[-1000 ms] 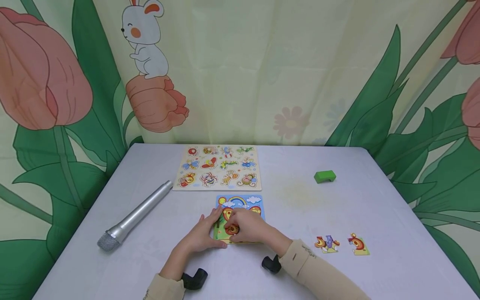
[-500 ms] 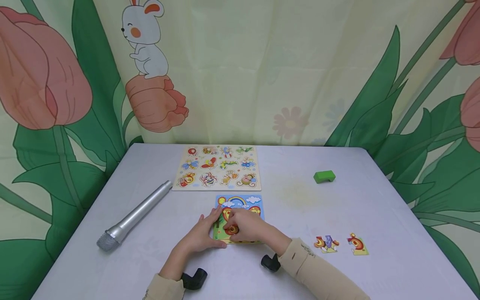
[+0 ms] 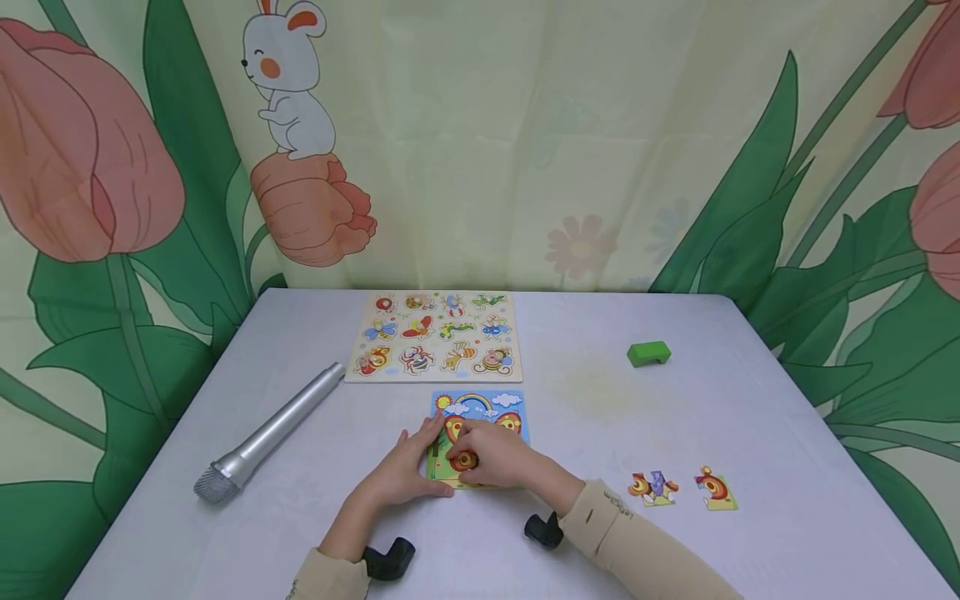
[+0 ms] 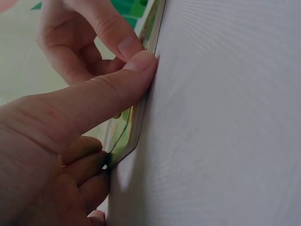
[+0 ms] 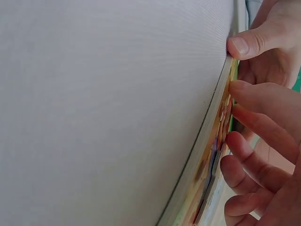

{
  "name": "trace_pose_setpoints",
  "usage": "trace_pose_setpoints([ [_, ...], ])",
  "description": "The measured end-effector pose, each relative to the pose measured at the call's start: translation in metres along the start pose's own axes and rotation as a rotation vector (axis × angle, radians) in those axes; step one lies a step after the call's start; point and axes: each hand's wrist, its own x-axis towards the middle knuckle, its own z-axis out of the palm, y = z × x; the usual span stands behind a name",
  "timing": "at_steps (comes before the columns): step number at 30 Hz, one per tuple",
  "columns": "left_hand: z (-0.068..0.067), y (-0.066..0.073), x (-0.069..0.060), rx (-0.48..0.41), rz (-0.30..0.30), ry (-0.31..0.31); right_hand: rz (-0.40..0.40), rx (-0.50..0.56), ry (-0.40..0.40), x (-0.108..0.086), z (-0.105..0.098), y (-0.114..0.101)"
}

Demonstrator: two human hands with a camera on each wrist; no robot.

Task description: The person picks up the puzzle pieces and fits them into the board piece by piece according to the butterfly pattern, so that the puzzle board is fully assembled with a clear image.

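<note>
A small jigsaw puzzle board [image 3: 489, 402], with a sun, rainbow and clouds printed along its top, lies flat in front of the person. My left hand [image 3: 405, 468] holds its near left corner, with the thumb [image 4: 136, 68] along the front edge and the other fingers at the left side. Over the board's lower middle, my right hand [image 3: 498, 454] has its thumb and curled fingers on a red and yellow puzzle piece [image 3: 465, 460]. That piece is partly covered by the hand. Two loose puzzle pieces, one with a purple part [image 3: 654, 488] and one with a red curl [image 3: 716, 489], lie to the right.
Behind the small board lies a larger insect puzzle board [image 3: 442, 337]. A silver microphone [image 3: 277, 429] rests at the left, and a green block [image 3: 648, 354] sits at the back right. The table [image 3: 585, 550] has a white cover, with a printed curtain [image 3: 480, 167] behind it.
Almost nothing differs. Both hands stay at the board in nearly the same pose, and the loose pieces have not moved.
</note>
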Motion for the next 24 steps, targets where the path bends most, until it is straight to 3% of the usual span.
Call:
trace_pose_setpoints([
  [15,-0.001,0.000,-0.001,0.022,0.022,0.001,-0.011,0.174,0.059,-0.014,-0.005,0.012],
  [24,0.001,-0.001,-0.001,0.011,0.028,0.010,-0.055,0.238,0.177,-0.039,-0.017,0.032],
])
